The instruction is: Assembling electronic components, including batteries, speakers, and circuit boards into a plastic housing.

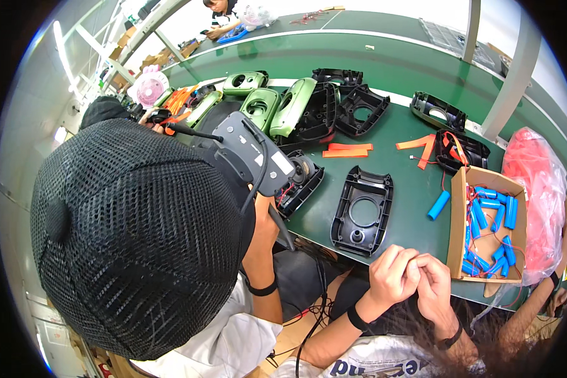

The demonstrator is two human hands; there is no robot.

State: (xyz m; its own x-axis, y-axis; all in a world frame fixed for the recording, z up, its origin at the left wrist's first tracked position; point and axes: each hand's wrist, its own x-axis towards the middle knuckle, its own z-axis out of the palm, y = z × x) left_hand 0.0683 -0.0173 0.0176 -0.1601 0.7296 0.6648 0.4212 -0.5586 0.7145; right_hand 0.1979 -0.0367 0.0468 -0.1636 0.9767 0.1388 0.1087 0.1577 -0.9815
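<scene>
My left hand (389,276) and my right hand (433,285) meet in front of the table's near edge. The fingers of both are curled and pressed together at the tips; whatever they may hold is hidden or too small to make out. Just beyond them a black plastic housing (341,222) lies on the green table (416,217), its inside facing up, with a big round opening. Close to my right hand stands an open cardboard box (458,220) of blue cylindrical batteries (478,214) with thin wires. One loose blue battery (439,205) lies outside the box.
A person in a black mesh cap (132,239) works close on my left, near a black housing with a speaker (302,173). Green housings (258,108), black housings (362,110) and orange strips (346,153) lie farther back. A clear bag of red things (535,195) stands right of the box.
</scene>
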